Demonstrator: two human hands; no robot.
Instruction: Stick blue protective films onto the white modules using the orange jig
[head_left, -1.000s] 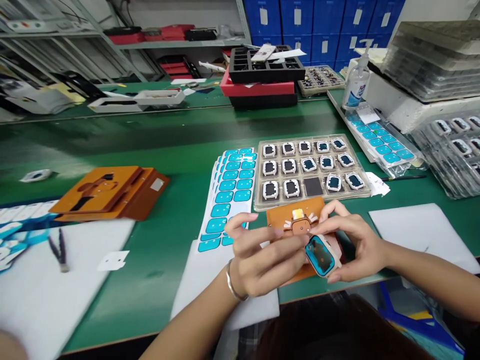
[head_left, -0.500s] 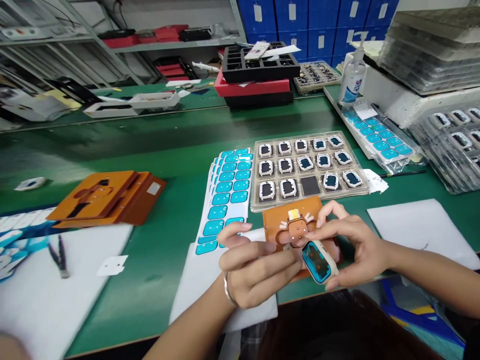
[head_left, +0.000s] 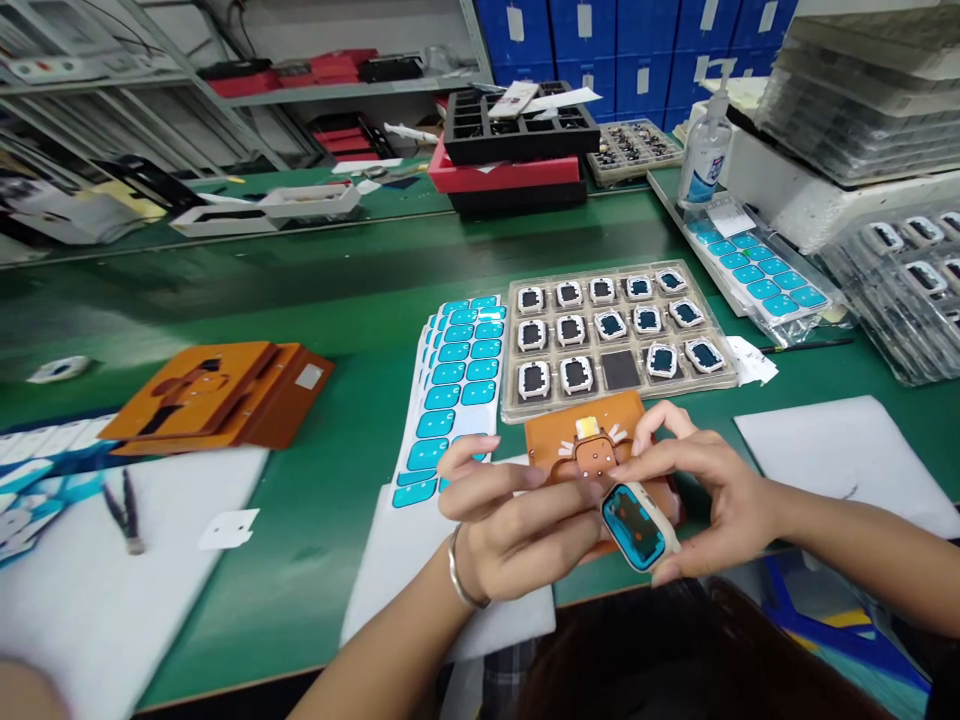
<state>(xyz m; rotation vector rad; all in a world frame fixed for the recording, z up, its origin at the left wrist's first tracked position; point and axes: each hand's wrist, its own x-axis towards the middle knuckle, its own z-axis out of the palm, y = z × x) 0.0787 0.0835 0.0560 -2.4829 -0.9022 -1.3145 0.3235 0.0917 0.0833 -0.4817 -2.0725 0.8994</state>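
A small pale watch case [head_left: 640,527] is tilted above the front edge of the bench, its opening lined with blue film around a dark middle. My right hand [head_left: 709,500] grips it by its upper and lower ends between fingers and thumb. From the left, my left hand [head_left: 517,530] closes its bent fingers against the case's near side, with the index finger raised and the fingertips partly hidden. Behind both hands lies an orange fixture block [head_left: 551,430] with a yellow patch. Farther back is a clear tray [head_left: 619,398] of white watch cases, with one pocket showing a dark pad.
Sheets of blue stickers [head_left: 439,424] lie left of the tray on white foam [head_left: 375,590]. Orange blocks [head_left: 217,395] and tweezers [head_left: 124,510] are at left. A pump bottle [head_left: 705,155] and stacked trays [head_left: 840,110] stand at right.
My left hand has shifted slightly, its fingers pressing closer to the case's left edge. The case has tilted a little; my right hand stays nearly still.
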